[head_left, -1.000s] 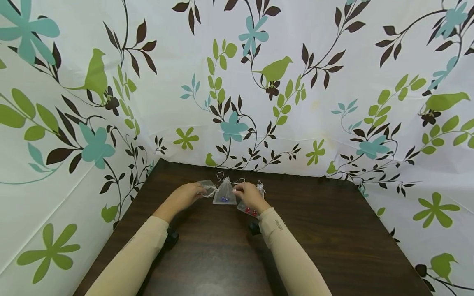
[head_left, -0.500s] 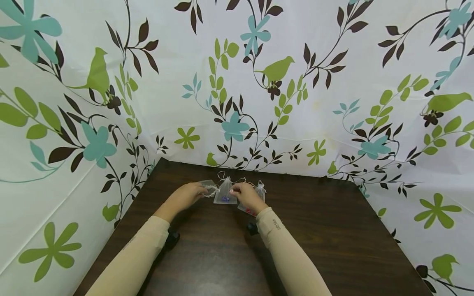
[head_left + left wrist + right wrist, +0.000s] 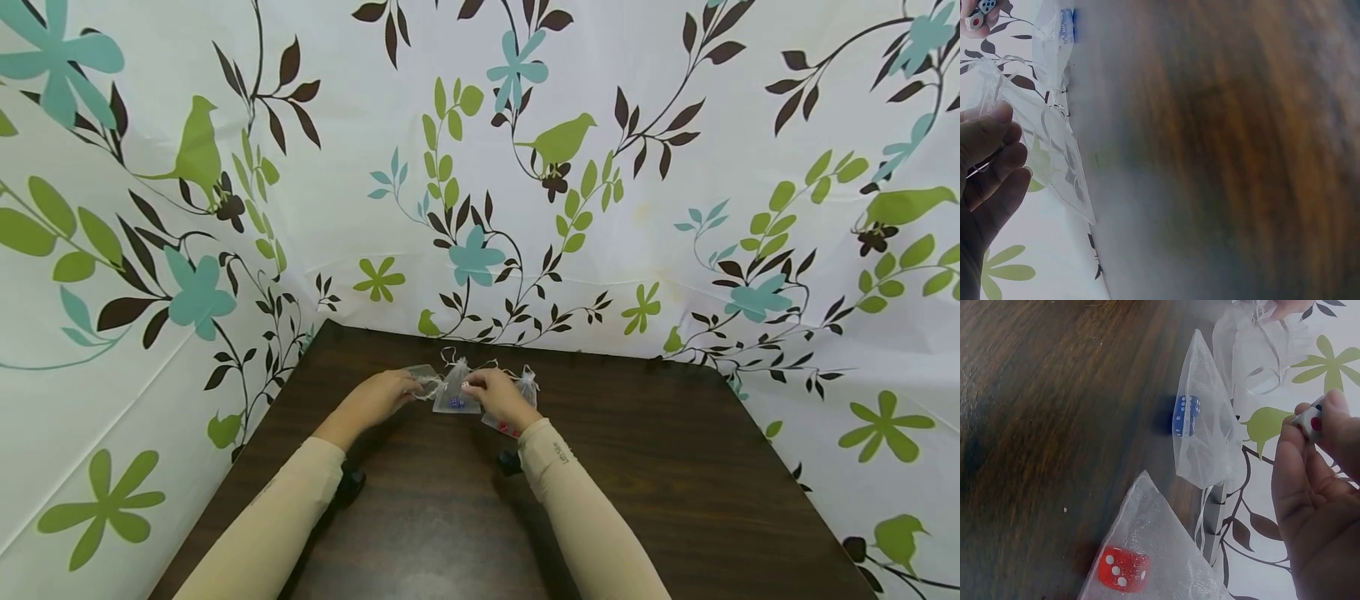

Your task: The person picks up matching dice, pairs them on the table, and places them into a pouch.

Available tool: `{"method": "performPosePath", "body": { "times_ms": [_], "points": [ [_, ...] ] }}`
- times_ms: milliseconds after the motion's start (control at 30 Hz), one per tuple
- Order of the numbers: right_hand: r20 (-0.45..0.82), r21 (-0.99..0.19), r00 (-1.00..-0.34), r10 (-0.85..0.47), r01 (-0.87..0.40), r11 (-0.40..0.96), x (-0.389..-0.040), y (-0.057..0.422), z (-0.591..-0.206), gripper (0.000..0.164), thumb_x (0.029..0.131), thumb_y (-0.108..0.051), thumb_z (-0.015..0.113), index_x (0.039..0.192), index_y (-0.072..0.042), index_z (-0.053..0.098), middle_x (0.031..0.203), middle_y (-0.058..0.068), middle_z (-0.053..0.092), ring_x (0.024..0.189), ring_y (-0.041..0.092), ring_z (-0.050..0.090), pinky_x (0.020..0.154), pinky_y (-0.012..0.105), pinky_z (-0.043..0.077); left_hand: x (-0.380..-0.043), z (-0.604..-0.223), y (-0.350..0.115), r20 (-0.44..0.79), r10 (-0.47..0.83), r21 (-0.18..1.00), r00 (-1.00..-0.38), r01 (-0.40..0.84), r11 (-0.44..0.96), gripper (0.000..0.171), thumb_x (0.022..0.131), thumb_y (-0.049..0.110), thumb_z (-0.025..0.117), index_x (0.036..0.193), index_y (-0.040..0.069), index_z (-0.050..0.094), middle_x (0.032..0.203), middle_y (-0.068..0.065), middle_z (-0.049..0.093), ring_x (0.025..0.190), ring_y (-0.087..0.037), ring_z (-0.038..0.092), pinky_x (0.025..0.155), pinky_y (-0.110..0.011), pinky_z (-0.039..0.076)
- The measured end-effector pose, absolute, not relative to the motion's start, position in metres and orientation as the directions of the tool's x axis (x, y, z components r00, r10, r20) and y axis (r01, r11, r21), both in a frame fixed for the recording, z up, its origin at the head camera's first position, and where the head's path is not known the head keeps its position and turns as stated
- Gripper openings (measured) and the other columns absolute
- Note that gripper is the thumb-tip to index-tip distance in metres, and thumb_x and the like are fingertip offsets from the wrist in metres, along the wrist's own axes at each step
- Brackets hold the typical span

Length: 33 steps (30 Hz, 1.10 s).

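My left hand (image 3: 377,398) pinches a sheer white drawstring pouch (image 3: 1047,140) near its gathered mouth, and no dice show inside it. Two white dice (image 3: 975,21) sit between the thumb and fingers of my right hand (image 3: 507,397); one has a red pip. A second pouch (image 3: 1200,450), with blue dice (image 3: 1186,415) inside, stands between the hands, its neck drawn in. The right hand overlaps it in the head view. Below that hand lies a third pouch (image 3: 1157,519) with red dice (image 3: 1124,569); the hand and wrist partly cover it.
All three pouches are near the far edge of a dark wood table (image 3: 630,467). Behind it hangs a white cloth (image 3: 645,233) printed with leaves, birds and flowers, which also runs along both sides.
My right hand has shifted slightly left, over the pouch with the blue dice, and now covers more of it. The left hand has stayed nearly still with its pouch.
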State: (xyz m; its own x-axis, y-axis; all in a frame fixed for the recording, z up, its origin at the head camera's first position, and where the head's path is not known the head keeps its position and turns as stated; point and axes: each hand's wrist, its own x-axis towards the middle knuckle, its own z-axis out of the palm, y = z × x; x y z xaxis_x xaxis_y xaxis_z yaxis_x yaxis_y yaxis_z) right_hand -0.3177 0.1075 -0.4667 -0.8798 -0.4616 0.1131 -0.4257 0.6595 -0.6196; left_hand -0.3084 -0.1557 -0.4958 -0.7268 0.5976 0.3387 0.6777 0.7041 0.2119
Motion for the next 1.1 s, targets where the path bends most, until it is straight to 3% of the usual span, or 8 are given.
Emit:
{"method": "performPosePath", "body": {
  "times_ms": [633,1100],
  "points": [
    [0.086,-0.656,-0.897,-0.434,-0.379,0.653,-0.318,0.102,-0.467,0.022,0.101,-0.016,0.065,0.115,-0.001,0.073,0.104,0.006,0.073,0.088,0.014,0.064,0.078,0.032,0.053,-0.306,-0.496,-0.146,0.319,0.606,0.207,-0.729,0.677,0.706,0.015,0.09,0.005,0.077,0.105,0.007,0.077,0.104,-0.005,0.073,0.097,-0.022,0.071,0.086,-0.037,0.057],
    [0.076,-0.676,-0.874,-0.481,-0.4,0.62,-0.32,0.097,-0.468,0.02,0.1,-0.019,0.067,0.112,-0.004,0.075,0.102,0.008,0.073,0.083,0.011,0.062,0.076,0.03,0.053,-0.306,-0.498,-0.144,0.318,0.609,0.205,-0.727,0.68,0.704,0.015,0.09,0.006,0.076,0.105,0.008,0.077,0.104,-0.006,0.073,0.097,-0.021,0.071,0.086,-0.036,0.057]
  ]
}}
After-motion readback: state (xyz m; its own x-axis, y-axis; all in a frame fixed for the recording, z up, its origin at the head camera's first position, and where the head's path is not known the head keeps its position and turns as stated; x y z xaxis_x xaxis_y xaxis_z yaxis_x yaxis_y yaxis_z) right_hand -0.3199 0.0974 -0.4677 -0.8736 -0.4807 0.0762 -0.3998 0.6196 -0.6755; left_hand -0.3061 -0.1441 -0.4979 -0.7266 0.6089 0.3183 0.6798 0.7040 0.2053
